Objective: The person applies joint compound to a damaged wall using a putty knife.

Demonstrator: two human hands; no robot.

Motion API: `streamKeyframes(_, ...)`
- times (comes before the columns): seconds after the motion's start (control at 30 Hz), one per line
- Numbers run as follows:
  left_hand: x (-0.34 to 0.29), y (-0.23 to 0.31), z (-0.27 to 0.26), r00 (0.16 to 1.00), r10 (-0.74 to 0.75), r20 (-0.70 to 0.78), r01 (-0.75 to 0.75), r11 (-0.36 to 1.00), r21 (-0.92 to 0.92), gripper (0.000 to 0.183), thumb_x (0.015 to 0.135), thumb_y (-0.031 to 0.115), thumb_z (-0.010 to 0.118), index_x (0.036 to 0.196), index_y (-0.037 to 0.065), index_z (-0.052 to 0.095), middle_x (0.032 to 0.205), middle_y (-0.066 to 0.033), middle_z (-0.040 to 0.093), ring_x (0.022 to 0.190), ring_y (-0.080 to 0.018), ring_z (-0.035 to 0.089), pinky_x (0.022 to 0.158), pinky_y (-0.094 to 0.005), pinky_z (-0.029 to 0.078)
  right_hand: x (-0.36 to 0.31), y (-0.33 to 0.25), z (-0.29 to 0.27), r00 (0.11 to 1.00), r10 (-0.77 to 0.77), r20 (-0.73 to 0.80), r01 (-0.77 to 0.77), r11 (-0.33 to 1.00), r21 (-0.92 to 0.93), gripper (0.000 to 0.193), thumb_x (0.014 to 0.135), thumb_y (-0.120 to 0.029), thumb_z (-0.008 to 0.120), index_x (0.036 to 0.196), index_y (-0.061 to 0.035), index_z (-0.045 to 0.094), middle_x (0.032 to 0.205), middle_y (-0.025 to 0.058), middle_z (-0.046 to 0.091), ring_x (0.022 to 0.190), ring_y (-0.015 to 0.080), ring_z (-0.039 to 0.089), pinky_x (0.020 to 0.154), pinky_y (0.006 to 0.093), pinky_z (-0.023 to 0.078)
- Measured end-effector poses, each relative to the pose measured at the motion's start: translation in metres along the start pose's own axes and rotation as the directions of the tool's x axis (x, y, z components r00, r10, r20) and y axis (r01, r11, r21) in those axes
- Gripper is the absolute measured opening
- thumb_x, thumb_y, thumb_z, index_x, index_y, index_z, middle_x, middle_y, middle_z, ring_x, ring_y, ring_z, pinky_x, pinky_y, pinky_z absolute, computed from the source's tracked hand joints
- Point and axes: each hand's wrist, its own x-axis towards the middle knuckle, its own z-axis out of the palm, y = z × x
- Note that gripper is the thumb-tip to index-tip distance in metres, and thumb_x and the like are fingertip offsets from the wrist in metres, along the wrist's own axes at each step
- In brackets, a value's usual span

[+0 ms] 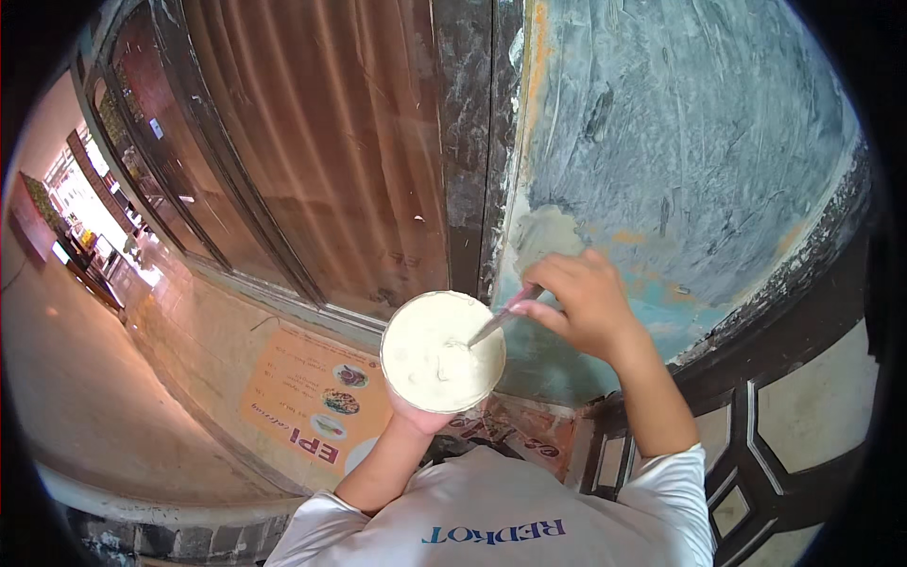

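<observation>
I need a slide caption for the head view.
Left hand supports a tub of pale paste; right hand holds a tool dipped inside.

From my remote post, I could not see the left hand's (422,417) fingers, hidden beneath the tub (383,348). The tool's (495,324) tip was buried in pale paste (425,345); the right hand (588,304) masked part of its handle. The lower edge cut off the shirt (397,534). Objects near the bright far-left opening (87,189) were too small to identify.

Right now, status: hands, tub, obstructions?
Left hand holding round tub. Right hand gripping slim dark-handled tool, tip in creamy white paste. Nothing else seen over tub's open top.
</observation>
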Motion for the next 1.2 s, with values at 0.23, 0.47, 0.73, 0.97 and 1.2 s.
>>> streamKeyframes(0.23, 0.001, -0.015, -0.009, 0.999, 0.014, -0.052, -0.009, 0.996, 0.089, 0.061, 0.095, 0.049, 0.038, 0.143, 0.011, 0.04, 0.147, -0.0141, 0.041, 0.134, -0.0357, 0.04, 0.11, -0.056, 0.033, -0.06, 0.032, 0.023, 0.985, 0.059, -0.164, -0.05, 0.997, 0.064, 0.033, 0.062, -0.01, 0.077, 0.092, -0.0137, 0.063, 0.098, 0.0029, 0.062, 0.093, 0.0262, 0.059, 0.083, 0.0382, 0.044)
streamKeyframes(0.47, 0.004, -0.036, -0.022, 0.973, -0.009, -0.232, 0.039, 0.992, 0.123, 0.065, 0.093, 0.052, 0.04, 0.143, 0.011, 0.041, 0.147, -0.0135, 0.041, 0.134, -0.0354, 0.041, 0.11, -0.0555, 0.033, -0.106, 0.063, 0.048, 0.94, 0.236, -0.246, -0.208, 0.969, 0.136, 0.034, 0.06, -0.006, 0.078, 0.09, -0.0124, 0.064, 0.094, 0.0045, 0.062, 0.091, 0.0277, 0.059, 0.08, 0.0392, 0.045)
streamKeyframes(0.73, -0.012, -0.048, -0.042, 0.963, 0.01, -0.269, 0.024, 0.992, 0.124, 0.067, 0.093, 0.053, 0.04, 0.145, 0.011, 0.037, 0.149, -0.0129, 0.038, 0.135, -0.0349, 0.039, 0.111, -0.0551, 0.031, -0.222, 0.112, 0.172, 0.298, 0.927, 0.229, -0.404, -0.095, 0.91, 0.033, 0.091, -0.028, 0.067, 0.115, -0.0084, 0.055, 0.09, -0.0022, 0.061, 0.074, 0.0104, 0.062, 0.057, 0.0275, 0.049)
streamKeyframes(0.97, -0.027, -0.052, -0.069, 0.953, 0.124, -0.276, -0.03, 0.947, 0.32, 0.07, 0.091, 0.058, 0.04, 0.144, 0.012, 0.039, 0.148, -0.0132, 0.039, 0.134, -0.0366, 0.039, 0.11, -0.0572, 0.031, -0.23, 0.15, 0.162, 0.158, 0.946, 0.284, -0.203, -0.25, 0.947, 0.034, 0.095, -0.035, 0.06, 0.12, -0.0141, 0.05, 0.095, 0.0002, 0.061, 0.07, 0.0113, 0.061, 0.055, 0.0243, 0.048)
streamKeyframes(1.2, -0.02, -0.05, -0.05, 0.891, 0.128, -0.435, -0.052, 0.982, 0.183, 0.07, 0.091, 0.058, 0.041, 0.144, 0.011, 0.039, 0.147, -0.0153, 0.04, 0.133, -0.0391, 0.04, 0.109, -0.0597, 0.031, -0.194, 0.146, 0.188, 0.202, 0.918, 0.341, -0.25, -0.289, 0.924, 0.043, 0.089, -0.041, 0.066, 0.121, -0.0155, 0.052, 0.096, -0.0014, 0.06, 0.075, 0.0107, 0.06, 0.058, 0.0242, 0.048)
